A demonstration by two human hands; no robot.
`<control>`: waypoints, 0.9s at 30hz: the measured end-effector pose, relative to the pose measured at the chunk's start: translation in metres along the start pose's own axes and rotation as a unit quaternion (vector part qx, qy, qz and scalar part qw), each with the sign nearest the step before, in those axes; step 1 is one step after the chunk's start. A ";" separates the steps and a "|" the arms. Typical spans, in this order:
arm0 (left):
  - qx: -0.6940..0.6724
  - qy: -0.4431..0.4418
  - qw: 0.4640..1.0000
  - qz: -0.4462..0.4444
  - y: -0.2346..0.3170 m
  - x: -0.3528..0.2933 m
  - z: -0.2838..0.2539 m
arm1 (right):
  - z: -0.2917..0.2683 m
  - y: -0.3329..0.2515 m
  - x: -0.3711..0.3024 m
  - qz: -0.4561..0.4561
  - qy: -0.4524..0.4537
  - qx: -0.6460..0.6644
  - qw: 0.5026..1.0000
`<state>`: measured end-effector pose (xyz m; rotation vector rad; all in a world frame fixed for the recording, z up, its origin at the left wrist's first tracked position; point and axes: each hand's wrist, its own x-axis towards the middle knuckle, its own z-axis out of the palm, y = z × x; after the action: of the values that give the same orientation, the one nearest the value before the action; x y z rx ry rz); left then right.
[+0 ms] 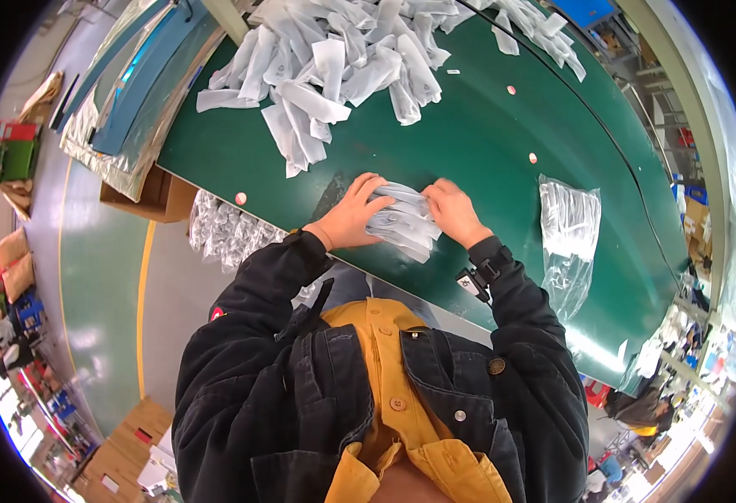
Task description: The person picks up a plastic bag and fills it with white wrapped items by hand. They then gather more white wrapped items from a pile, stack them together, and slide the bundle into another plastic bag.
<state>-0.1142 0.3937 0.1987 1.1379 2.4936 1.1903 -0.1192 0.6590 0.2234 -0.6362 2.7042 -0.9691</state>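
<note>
A small stack of slim white sleeve-like packets [405, 225] is held between my two hands above the near edge of the green table [477, 126]. My left hand [353, 214] is closed round the stack's left side, its fingers over the top. At the upper right end, my right hand [456, 210] is closed on the packets with bent fingers; its fingertips are partly hidden. Beyond my hands lies a large loose heap of similar white packets [327, 63]. To the right, a clear plastic bag [567, 239] with white packets inside lies flat on the table.
A black cable [607, 126] crosses the table's far right side. Blue equipment [137, 92] stands at the far left, above an open cardboard box [158, 197]. Clear-wrapped items [229, 230] hang or lie beside the left table edge. Small round stickers [533, 158] dot the tabletop.
</note>
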 end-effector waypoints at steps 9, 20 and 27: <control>0.028 -0.031 0.998 0.036 -0.005 -0.004 0.007 | 0.042 -0.042 -0.019 -0.045 0.012 -0.142 0.989; 0.044 -0.107 0.990 0.083 0.016 0.010 0.015 | 0.053 -0.041 -0.070 0.034 0.072 -0.004 0.997; -0.142 -0.051 0.987 0.056 0.149 0.080 0.099 | -0.047 -0.030 -0.272 0.201 0.086 0.222 0.950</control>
<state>-0.0427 0.5674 0.2527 1.2383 2.1247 1.4241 0.1172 0.7896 0.2900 0.0859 2.4641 -1.4914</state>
